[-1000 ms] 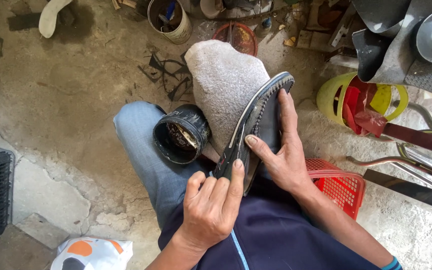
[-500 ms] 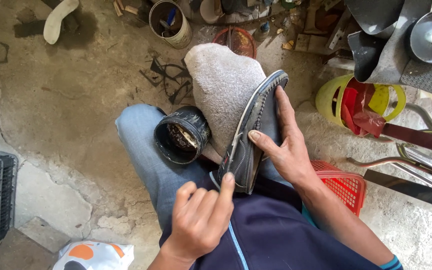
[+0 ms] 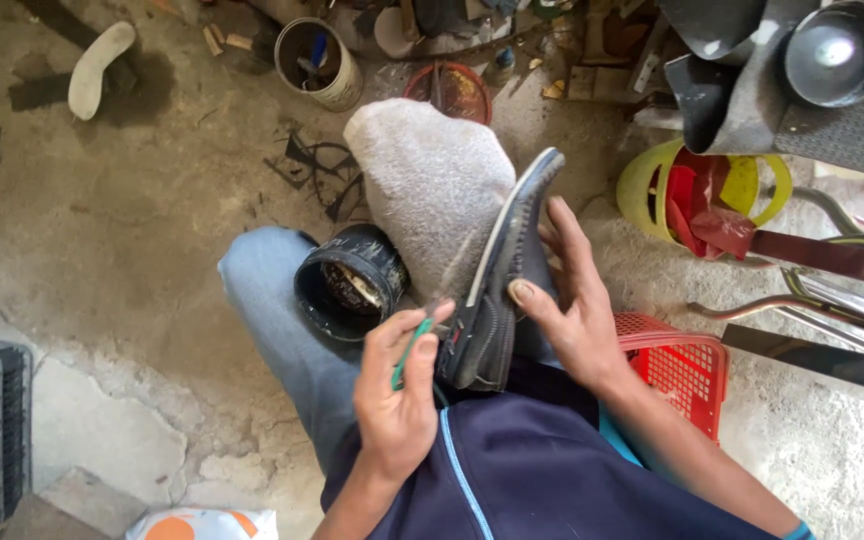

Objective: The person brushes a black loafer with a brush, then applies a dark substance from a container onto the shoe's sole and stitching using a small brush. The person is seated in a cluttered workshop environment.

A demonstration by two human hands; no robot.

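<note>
The dark shoe [image 3: 497, 290] stood on edge across the person's lap, sole side turned toward the left, toe pointing up and away, resting against the grey sock-covered foot [image 3: 432, 185]. The right hand [image 3: 577, 310] lay flat along the upper, fingers extended and thumb pressed at the sole edge, steadying the shoe rather than enclosing it. The left hand [image 3: 397, 400] was closed in a pinch grip around a slim green-handled brush [image 3: 414, 345], its blurred tip sitting at the seam between sole and upper. A black tin of adhesive [image 3: 350, 285] rested on the jeans-clad knee, just beside the shoe and touching the foot. The step in hand appeared to be application of adhesive along the sole seam. The next move would likely require reloading the brush from the tin while the right hand held the shoe fixed. A red plastic basket [image 3: 677, 365] sat on the concrete floor [image 3: 132, 260] near the right forearm.
</note>
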